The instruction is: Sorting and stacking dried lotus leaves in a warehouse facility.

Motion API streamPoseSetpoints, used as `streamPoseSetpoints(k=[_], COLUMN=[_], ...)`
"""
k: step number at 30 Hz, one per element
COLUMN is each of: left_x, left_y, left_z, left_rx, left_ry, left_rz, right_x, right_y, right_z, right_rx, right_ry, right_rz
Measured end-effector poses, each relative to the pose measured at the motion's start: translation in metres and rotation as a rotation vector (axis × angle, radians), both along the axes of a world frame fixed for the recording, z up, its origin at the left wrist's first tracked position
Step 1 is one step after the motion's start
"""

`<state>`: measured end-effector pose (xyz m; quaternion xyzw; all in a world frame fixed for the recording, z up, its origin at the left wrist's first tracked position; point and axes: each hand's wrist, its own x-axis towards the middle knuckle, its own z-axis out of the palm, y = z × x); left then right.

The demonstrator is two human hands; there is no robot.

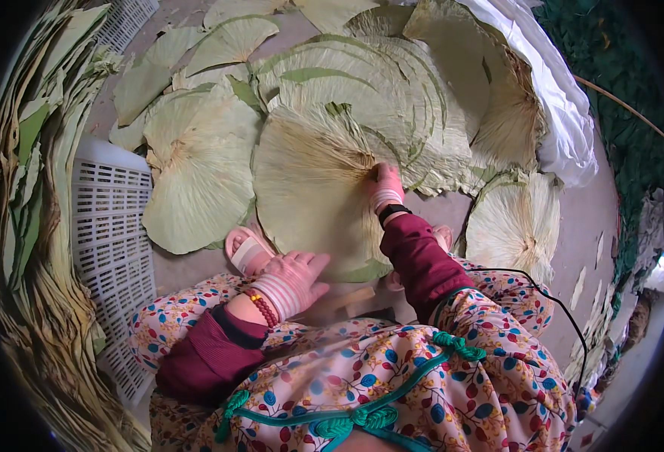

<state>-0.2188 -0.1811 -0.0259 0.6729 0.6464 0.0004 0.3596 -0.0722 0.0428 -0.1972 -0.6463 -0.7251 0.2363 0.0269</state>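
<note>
A large dried lotus leaf [309,188], pale green and folded into a fan, lies in front of me with its brown veined centre at the right. My right hand [385,184] closes on the leaf beside that centre; its fingertips are partly hidden. Above my lap, my left hand [293,282] is held palm down with fingers stretched out and nothing in it. Both hands have pink-and-white striped coverings. Beyond the right hand is a layered pile of lotus leaves [415,98]. Another leaf stack [204,162] sits left of the fan-shaped leaf.
A white slatted plastic crate [113,218] stands at my left, with a tall stack of dried leaves [38,301] along it. A smaller leaf [514,226] lies to the right. White sacking [562,113] edges the pile. A black cable [550,295] runs past my right knee.
</note>
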Motion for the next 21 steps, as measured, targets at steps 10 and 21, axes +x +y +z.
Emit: streamPoseSetpoints(k=[10, 21], left_x=[-0.001, 0.001], left_y=[0.004, 0.001], left_z=[0.009, 0.004], left_rx=[-0.055, -0.096], left_ry=[0.012, 0.01], left_rz=[0.006, 0.004], right_x=[0.023, -0.001], right_y=[-0.023, -0.017], right_z=[0.031, -0.015], right_rx=[0.34, 0.252], right_ry=[0.384, 0.241], right_rz=[0.403, 0.17])
